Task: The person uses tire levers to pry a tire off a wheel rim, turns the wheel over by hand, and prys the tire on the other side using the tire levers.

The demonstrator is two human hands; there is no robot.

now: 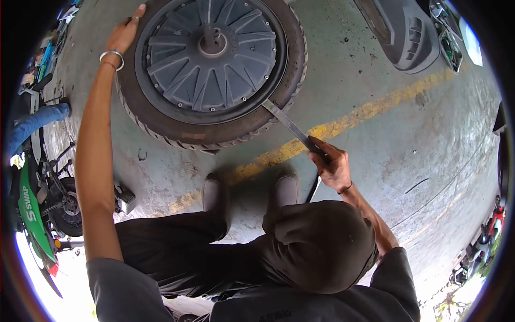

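A wheel with a black tire (166, 126) lies flat on the floor, a grey finned hub motor (182, 59) with an axle at its centre. My left hand (123, 35) rests at the tire's left edge, one finger stretched along it and the others partly hidden. My right hand (335, 167) is wrapped round the near end of a flat metal tire lever (292, 126). The lever's far tip meets the wheel where rim and tire join, at the lower right.
My shoes (287, 190) stand just below the wheel, beside a yellow floor line (365, 112). A grey plastic vehicle panel (410, 48) is at upper right. At left are a green scooter (29, 209) and another person's blue-clad leg (40, 121). A small hook-shaped piece (142, 155) lies nearby.
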